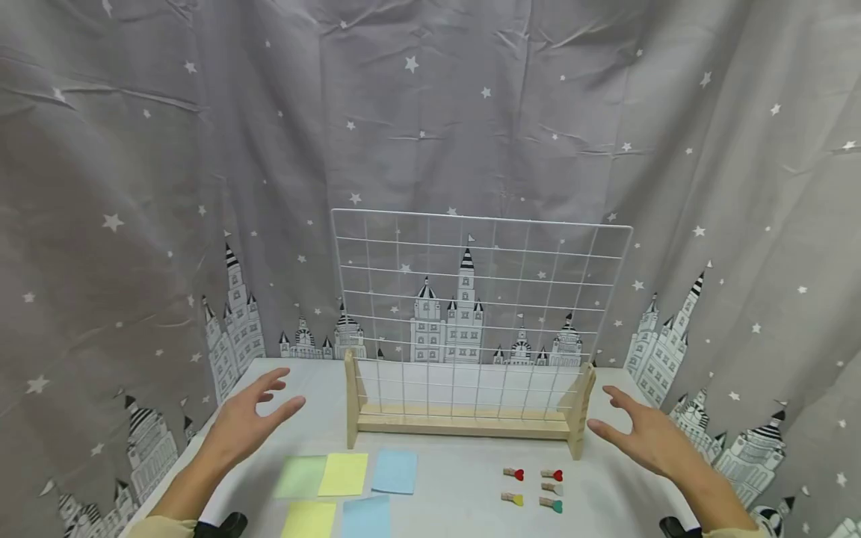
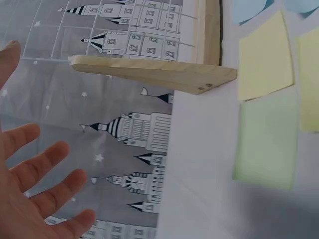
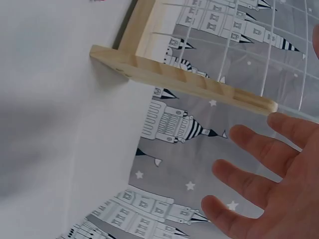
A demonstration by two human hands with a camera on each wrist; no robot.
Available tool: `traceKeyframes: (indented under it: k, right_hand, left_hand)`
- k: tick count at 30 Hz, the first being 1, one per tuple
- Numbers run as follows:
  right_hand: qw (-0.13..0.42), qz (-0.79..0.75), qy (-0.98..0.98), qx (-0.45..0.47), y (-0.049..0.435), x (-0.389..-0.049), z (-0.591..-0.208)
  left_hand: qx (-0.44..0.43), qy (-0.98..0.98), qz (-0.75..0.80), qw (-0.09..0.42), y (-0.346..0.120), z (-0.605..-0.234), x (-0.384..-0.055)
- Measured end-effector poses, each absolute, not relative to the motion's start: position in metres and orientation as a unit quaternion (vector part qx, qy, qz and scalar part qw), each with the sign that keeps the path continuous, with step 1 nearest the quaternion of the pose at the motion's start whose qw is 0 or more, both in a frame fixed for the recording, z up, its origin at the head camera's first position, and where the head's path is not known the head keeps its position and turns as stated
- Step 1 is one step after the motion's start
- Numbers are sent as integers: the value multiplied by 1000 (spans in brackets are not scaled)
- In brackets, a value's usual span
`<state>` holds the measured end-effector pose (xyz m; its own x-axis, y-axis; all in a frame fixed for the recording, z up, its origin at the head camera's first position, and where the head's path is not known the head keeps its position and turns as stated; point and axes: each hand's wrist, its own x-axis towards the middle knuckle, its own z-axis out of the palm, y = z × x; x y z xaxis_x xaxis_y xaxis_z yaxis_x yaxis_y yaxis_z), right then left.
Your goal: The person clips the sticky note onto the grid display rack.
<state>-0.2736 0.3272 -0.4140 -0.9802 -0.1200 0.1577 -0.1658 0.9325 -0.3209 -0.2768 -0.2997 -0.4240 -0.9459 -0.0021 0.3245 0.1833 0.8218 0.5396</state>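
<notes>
A white wire grid panel point(image 1: 476, 284) stands upright in a pale wooden stand point(image 1: 464, 426) at the middle of the table. To its left hovers my left hand point(image 1: 250, 418), fingers spread, holding nothing. My right hand point(image 1: 646, 433) is held out on the other side, also spread, its fingers close to the stand's right end. In the left wrist view, the left hand point(image 2: 40, 184) shows beside the stand's end piece point(image 2: 149, 72). The right wrist view has the right hand point(image 3: 269, 174) just below the other wooden end piece point(image 3: 184, 79). Neither hand holds anything.
Sticky notes in green point(image 1: 300, 477), yellow point(image 1: 344, 474) and blue point(image 1: 394, 471) lie at the front left of the white table point(image 1: 464, 493). Several small clips with coloured hearts, such as a red one point(image 1: 514, 474) and a green one point(image 1: 551, 505), lie front right. A grey patterned curtain point(image 1: 430, 112) hangs behind.
</notes>
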Motion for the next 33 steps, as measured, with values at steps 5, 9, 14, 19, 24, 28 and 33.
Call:
traceKeyframes:
  k: [5, 9, 14, 19, 24, 28, 33]
  right_hand:
    - [66, 188, -978, 68, 327, -272, -423]
    - [72, 204, -974, 71, 327, -271, -428]
    - [62, 226, -970, 60, 326, -273, -435]
    - [59, 243, -967, 50, 326, -274, -447]
    - [67, 250, -965, 48, 322, -276, -455]
    - [64, 261, -963, 33, 319, -279, -461]
    - [50, 289, -956, 12, 314, -279, -472]
  left_hand:
    - [-33, -936, -319, 145, -300, -442, -274]
    - [-20, -933, -335, 134, -299, -451, -274]
    - [8, -927, -360, 103, -303, -458, -275]
    - [21, -922, -377, 82, -307, -469, -277]
    - [34, -919, -388, 62, -309, -476, -280]
    - [39, -911, -408, 53, -307, -480, -281]
    - [41, -907, -416, 46, -306, -486, -281]
